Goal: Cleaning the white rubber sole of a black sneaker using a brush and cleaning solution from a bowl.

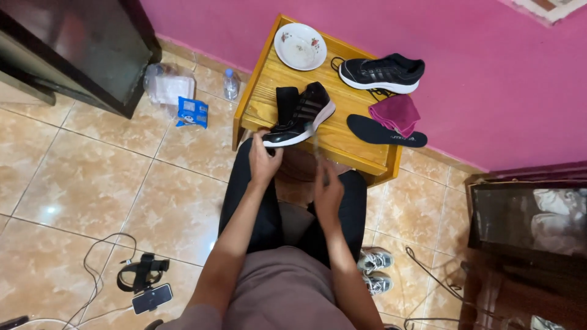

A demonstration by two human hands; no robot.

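Both forearms reach up the frame's centre. Left hand (264, 160) pinches the toe of a black sneaker (301, 116) overhanging the wooden table's (269, 79) near edge; right hand (327, 194) is blurred, its grip unclear. Bare tiled floor (122, 183) spreads left.

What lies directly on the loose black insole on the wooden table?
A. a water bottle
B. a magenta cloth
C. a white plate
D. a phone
B: the magenta cloth overlaps the upper edge of the black insole on the wooden table, right of the shoe that the left hand touches.
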